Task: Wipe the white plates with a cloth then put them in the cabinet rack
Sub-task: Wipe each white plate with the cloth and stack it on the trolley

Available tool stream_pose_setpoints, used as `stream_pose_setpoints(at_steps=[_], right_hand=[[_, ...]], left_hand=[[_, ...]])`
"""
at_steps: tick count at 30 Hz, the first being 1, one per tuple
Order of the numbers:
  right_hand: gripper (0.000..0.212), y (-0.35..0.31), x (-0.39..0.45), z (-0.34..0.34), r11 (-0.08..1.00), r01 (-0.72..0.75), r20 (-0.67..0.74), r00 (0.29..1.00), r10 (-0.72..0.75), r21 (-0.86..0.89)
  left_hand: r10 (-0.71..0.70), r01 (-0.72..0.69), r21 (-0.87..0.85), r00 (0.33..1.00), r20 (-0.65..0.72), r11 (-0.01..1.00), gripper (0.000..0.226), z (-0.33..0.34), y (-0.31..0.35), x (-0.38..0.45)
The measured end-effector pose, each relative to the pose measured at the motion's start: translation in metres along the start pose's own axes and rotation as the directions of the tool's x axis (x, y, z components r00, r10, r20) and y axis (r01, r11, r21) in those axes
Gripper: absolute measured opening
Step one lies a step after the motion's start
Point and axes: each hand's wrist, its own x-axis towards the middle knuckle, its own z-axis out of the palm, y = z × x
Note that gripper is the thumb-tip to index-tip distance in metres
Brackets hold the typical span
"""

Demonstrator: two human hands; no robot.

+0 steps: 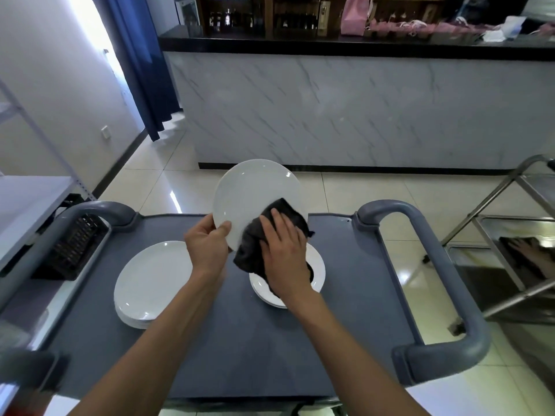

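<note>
Plate [255,193] tilts above the cart [345,295], its lower rim pinched by the left hand [207,247]. Right hand [285,253], fingers flat, presses a cloth [252,250] on it. Stacks, seemingly plates, lie left [150,283] and below [316,265].

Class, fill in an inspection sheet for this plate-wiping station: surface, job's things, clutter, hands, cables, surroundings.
Surface: grey plastic cart top.
Job's things: tilted round white plate; dark grey cloth on it; left stack of white plates; right stack of white plates.
Clutter: nothing seen.
Hands: left hand grips the plate's rim; right hand presses the cloth.
Cables: nothing seen.
Surroundings: marble-patterned counter, blue curtain, steel trolley.
</note>
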Motion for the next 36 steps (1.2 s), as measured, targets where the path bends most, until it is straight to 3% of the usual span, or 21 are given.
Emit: stream_pose_setpoints(at_steps=[6,10,12,17,23,29,32,36], right_hand=[[0.045,-0.008,-0.009,0.009,0.994,0.089,0.021,0.996,-0.09,0.063],[0.048,0.012,-0.005,0.005,0.951,0.308,0.057,0.949,-0.309,0.03],[0.052,0.025,-0.001,0.003,0.939,0.344,0.038,0.938,-0.343,0.002],[0.05,0.061,0.023,-0.006,0.991,0.129,-0.051,0.991,-0.127,0.036],[0.05,0.07,0.04,-0.022,0.963,-0.049,0.034,0.999,0.041,0.264],[0.063,0.063,0.042,-0.041,0.744,-0.377,0.158,0.923,0.35,0.552],[0.054,0.063,0.042,-0.044,0.63,-0.456,0.231,0.883,0.409,0.629],[0.05,0.068,0.044,-0.041,0.596,-0.522,0.31,0.849,0.427,0.61]], left_hand=[[-0.05,0.049,0.026,0.998,0.025,0.998,0.025,-0.006,-0.004,0.003],[-0.052,0.049,0.04,0.997,0.065,0.998,0.027,-0.013,-0.003,0.002],[-0.055,0.053,0.031,0.996,0.075,0.998,0.028,-0.016,-0.002,0.002],[-0.031,0.019,0.083,0.989,0.147,0.996,0.031,-0.026,-0.001,0.008],[-0.032,0.012,0.102,0.981,0.189,0.995,0.034,-0.027,-0.003,0.01],[0.003,-0.027,0.11,0.977,0.215,0.994,0.031,-0.029,0.001,0.019],[0.015,-0.041,0.118,0.976,0.218,0.992,0.03,-0.032,-0.001,0.023],[0.013,-0.043,0.128,0.974,0.227,0.991,0.031,-0.037,-0.01,0.025]])
